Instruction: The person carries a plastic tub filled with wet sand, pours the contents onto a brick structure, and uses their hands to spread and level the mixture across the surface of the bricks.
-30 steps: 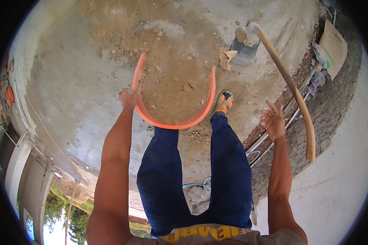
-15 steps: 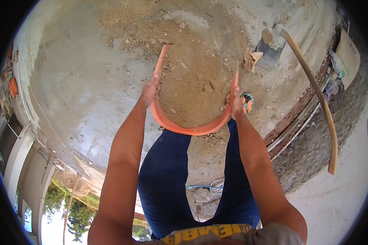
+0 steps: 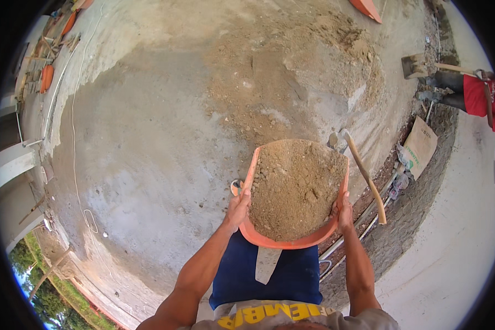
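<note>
An orange pan [image 3: 295, 240] heaped with sandy soil [image 3: 294, 187] is held up in front of my legs. My left hand [image 3: 238, 208] grips its left side, and my right hand [image 3: 341, 209] grips its right side, its fingers partly hidden by the rim. A hoe with a long wooden handle [image 3: 367, 173] lies just beyond the pan to the right, its metal head partly visible.
A person in red [image 3: 478, 99] stands at the right with a shovel [image 3: 414, 67]. A paper sack [image 3: 419, 146] and pipes lie along the right edge. A thin cord [image 3: 73, 126] runs down the left. Loose soil [image 3: 335, 49] and another orange pan [image 3: 367, 8] are at the top.
My right hand has taken hold of the pan, and both hands have raised it with soil in it. The view has shifted, bringing the person in red and the shovel into sight.
</note>
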`<state>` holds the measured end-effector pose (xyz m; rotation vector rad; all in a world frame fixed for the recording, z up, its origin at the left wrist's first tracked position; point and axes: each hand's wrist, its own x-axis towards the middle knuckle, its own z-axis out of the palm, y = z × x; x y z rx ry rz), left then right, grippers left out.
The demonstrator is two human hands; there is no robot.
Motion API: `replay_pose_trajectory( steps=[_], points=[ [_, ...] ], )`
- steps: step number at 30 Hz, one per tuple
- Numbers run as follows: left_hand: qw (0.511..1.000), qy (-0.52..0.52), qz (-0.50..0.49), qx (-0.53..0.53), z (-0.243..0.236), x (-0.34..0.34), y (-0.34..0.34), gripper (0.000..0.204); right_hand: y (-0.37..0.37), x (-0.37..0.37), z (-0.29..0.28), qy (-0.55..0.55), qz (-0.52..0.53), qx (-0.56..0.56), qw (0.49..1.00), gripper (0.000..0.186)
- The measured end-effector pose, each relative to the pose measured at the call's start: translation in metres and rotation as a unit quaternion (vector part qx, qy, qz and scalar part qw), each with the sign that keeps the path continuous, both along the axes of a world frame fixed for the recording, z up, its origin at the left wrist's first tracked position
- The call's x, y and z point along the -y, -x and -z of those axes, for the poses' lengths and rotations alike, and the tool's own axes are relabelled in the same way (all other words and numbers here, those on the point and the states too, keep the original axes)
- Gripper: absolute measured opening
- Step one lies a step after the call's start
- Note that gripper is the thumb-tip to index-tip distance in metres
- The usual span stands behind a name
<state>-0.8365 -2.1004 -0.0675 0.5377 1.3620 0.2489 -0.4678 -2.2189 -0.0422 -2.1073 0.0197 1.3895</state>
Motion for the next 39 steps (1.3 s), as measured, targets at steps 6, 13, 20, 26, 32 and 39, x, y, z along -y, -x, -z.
replay_pose_trajectory(
  steps=[6, 13, 20, 26, 32, 39],
  points=[
    [0.989, -0.081, -0.058, 0.105, -0.258, -0.044, 0.04, 0.049, 0.016, -0.08, -0.288, -0.064, -0.062, 0.089, 0.992, 0.075],
    [0.964, -0.232, -0.104, 0.081, -0.323, -0.114, 0.078, 0.051, 0.072, -0.159, -0.391, -0.137, -0.04, 0.182, 0.973, 0.075],
    [0.932, -0.358, -0.058, 0.012, -0.307, -0.268, 0.094, 0.054, 0.086, -0.284, -0.323, -0.209, -0.061, 0.202, 0.955, 0.077],
    [0.913, -0.395, -0.093, -0.032, -0.281, -0.433, 0.102, 0.056, 0.08, -0.481, -0.285, -0.239, -0.108, 0.229, 0.938, 0.075],
    [0.931, -0.332, -0.139, -0.053, -0.318, -0.566, 0.125, 0.057, 0.104, -0.669, -0.345, -0.257, -0.19, 0.214, 0.923, 0.076],
    [0.935, -0.314, -0.134, -0.097, -0.327, -0.756, 0.129, 0.059, 0.11, -0.864, -0.342, -0.252, -0.212, 0.236, 0.914, 0.076]
  ],
)
